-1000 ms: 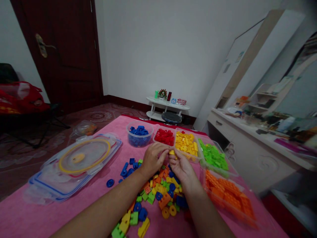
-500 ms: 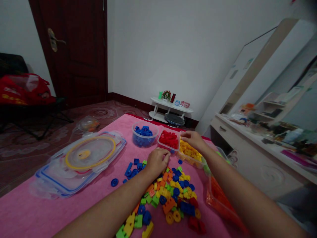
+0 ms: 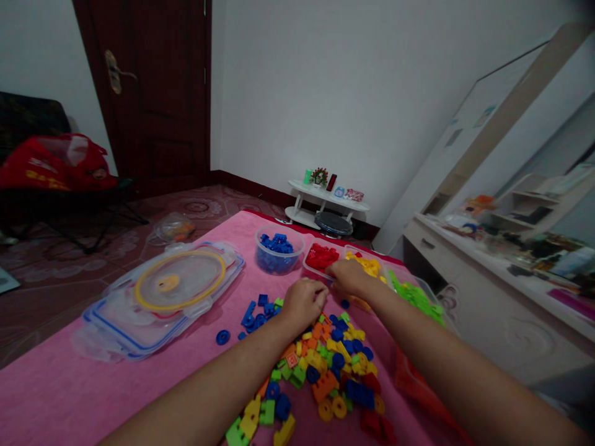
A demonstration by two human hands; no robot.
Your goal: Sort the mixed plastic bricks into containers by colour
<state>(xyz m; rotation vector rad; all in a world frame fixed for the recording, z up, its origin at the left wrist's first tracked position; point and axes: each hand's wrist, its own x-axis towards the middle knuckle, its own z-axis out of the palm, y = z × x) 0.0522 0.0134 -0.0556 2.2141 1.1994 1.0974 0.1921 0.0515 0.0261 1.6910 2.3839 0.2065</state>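
My left hand (image 3: 303,301) rests with curled fingers at the far edge of a heap of mixed colored blocks (image 3: 320,371) on the pink tablecloth (image 3: 195,371). What its fingers hold is hidden. My right hand (image 3: 348,277) reaches forward, fingers closed, over the near rim between the red-block tub (image 3: 320,257) and the yellow-block tub (image 3: 369,266). A round bowl of blue blocks (image 3: 279,249) stands left of the red tub. A tub of green blocks (image 3: 416,298) lies to the right.
Stacked clear lids (image 3: 162,297) lie at the left of the table. An orange-block tub (image 3: 413,384) sits under my right forearm. A white shelf (image 3: 325,204), a white dresser (image 3: 488,291) and a dark door (image 3: 153,93) stand beyond.
My right hand has come back from over the yellow tub to its near-left rim by the red tub. The left hand has barely shifted. The camera has turned a little left.
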